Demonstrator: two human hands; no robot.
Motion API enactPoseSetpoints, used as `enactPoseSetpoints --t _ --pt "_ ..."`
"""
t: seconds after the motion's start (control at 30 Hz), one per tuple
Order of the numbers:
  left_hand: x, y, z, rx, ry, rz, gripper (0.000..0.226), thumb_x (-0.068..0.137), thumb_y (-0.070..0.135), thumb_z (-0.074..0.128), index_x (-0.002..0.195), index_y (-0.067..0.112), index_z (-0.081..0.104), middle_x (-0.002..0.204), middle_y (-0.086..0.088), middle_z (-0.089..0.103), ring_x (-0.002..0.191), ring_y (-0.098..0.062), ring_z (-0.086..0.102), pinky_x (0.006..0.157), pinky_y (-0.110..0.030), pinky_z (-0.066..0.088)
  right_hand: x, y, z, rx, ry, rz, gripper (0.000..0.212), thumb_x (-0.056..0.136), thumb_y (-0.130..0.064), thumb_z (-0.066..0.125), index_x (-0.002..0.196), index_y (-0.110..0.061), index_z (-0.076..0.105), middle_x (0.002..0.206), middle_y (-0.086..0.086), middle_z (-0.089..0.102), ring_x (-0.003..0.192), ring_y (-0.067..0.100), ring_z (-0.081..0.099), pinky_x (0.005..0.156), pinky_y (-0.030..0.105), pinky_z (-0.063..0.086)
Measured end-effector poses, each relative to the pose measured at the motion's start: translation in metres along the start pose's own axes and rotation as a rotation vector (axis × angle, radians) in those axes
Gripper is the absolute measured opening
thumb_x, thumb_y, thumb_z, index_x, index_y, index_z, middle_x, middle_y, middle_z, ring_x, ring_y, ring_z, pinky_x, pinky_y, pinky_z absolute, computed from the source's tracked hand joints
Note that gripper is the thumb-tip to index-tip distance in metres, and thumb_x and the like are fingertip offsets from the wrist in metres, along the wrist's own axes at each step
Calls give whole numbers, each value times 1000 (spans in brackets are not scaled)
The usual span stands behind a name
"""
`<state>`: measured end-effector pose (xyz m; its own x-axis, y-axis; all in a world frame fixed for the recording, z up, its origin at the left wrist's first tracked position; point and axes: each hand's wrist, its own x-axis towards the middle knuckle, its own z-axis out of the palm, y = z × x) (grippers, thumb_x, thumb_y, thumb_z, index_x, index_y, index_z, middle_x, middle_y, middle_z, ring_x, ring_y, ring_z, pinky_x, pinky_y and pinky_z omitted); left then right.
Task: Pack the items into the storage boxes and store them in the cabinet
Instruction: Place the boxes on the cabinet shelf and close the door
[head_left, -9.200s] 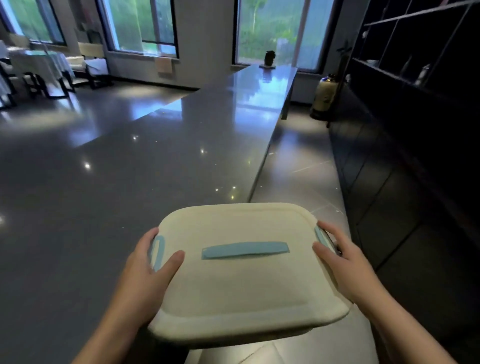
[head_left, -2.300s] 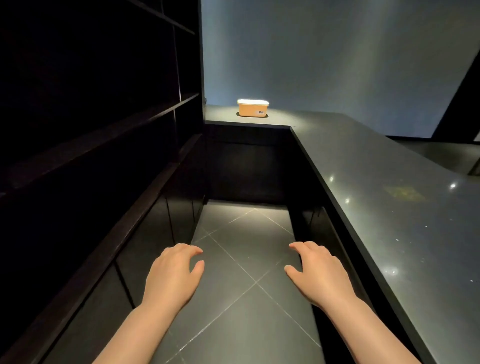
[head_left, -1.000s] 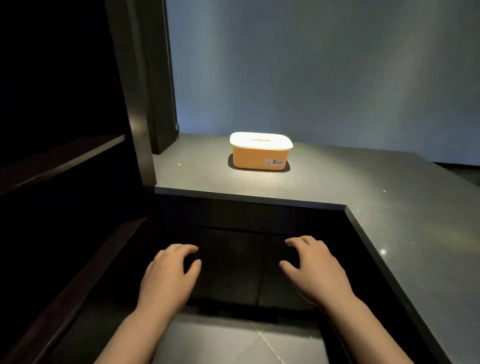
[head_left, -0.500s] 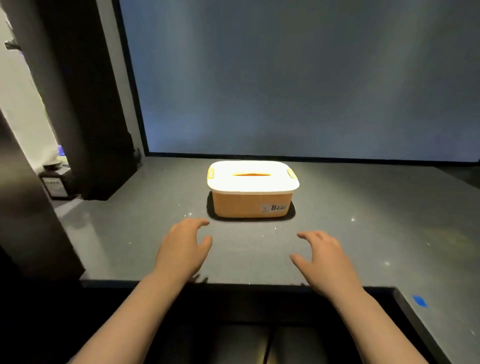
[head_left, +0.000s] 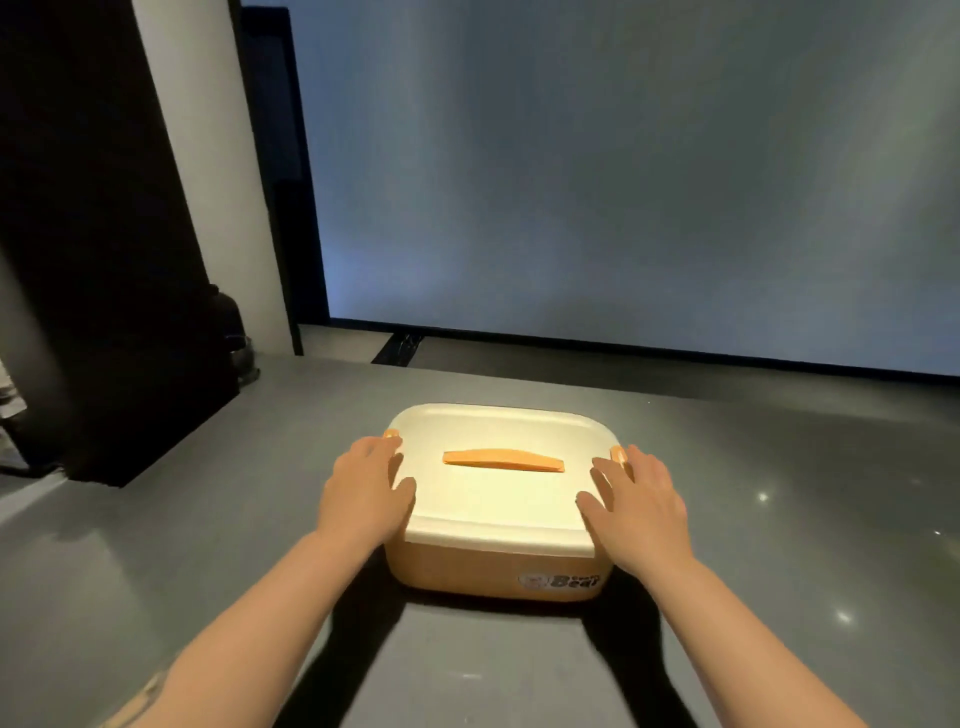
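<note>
Storage box (head_left: 496, 525), upright, long axis left-right, label nearside

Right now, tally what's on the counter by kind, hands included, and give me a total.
Storage box with lid: 1
Hands, left and right, one at each end of the lid: 2
Dark object by the pillar, too dim to identify: 1
Total: 4

One orange storage box (head_left: 470, 569) sits on one grey counter (head_left: 156, 545). It carries one cream lid (head_left: 498, 499), one orange handle (head_left: 503, 460) and two orange side clips. Two hands are in view: left hand (head_left: 363, 493), right hand (head_left: 641, 506).
</note>
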<state>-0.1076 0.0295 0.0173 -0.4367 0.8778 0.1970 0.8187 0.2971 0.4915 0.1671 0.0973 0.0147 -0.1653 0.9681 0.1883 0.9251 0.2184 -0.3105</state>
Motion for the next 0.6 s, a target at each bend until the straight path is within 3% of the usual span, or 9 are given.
enactPoseSetpoints --t 0.1,0.23,0.4,0.6 --pt "18 -6 15 -72 -80 -31 53 96 38 42 145 24 27 149 -1 31 128 -24 41 100 -37 38 29 9 12 149 -124 80 51 96 -51 37 144 -34 32 157 2 18 143 25 15 112 43 22" --pt "42 -5 20 -117 -176 -73 55 98 44 33 148 27 18 149 -6 27 124 -26 46 98 -35 37 49 15 20 391 -139 139 48 96 -48 43 141 -35 36 143 6 41 125 26 44 100 38 35" --pt "46 -7 22 -56 -205 -107 54 98 47 29 148 34 14 140 -14 40 120 -30 47 98 -38 38 54 17 22 371 -145 164 43 95 -53 39 136 -40 36 126 12 52 107 27 52 88 37 40" --pt "35 -14 18 -121 -206 -153 53 98 45 32 147 36 16 140 -13 43 124 -30 44 100 -37 35 42 11 15 296 -187 142 47 93 -55 39 138 -41 30 125 11 53 106 29 54 83 37 42"
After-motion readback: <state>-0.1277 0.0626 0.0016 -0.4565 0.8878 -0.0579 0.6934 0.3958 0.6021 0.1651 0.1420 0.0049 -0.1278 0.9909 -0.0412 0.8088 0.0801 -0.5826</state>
